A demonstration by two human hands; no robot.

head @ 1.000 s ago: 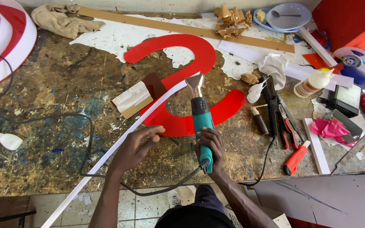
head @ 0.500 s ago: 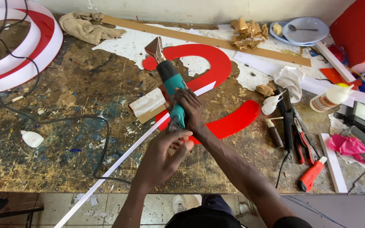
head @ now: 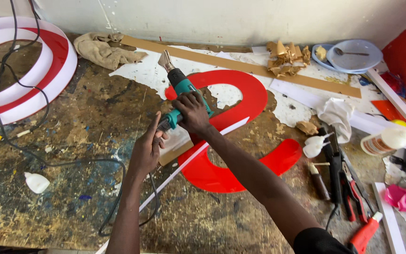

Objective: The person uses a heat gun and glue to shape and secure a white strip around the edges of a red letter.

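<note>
My right hand [head: 192,113] grips the body of a teal and black heat gun [head: 180,88], lifted above the bench with its flat metal nozzle aimed away to the upper left. My left hand [head: 146,149] holds the gun's rear end where the black cord [head: 118,188] leaves it. Beneath the tool lies a large red curved acrylic letter [head: 240,94] on the paint-stained workbench [head: 62,141]. A long white plastic strip [head: 189,160] runs diagonally across the letter under my hands, over a small cardboard piece [head: 177,148].
A red-and-white ring-shaped sign [head: 24,70] lies far left under a cable. A beige rag [head: 104,49], long wooden strip [head: 240,63], wood scraps [head: 285,59] and blue plates [head: 353,56] line the back. Glue bottles [head: 384,141], pliers [head: 348,188], red cutter [head: 365,233] crowd the right.
The heat gun was lifted off the letter and swung leftward, nozzle now pointing up-left. My left hand left the white strip and took the gun's rear end.
</note>
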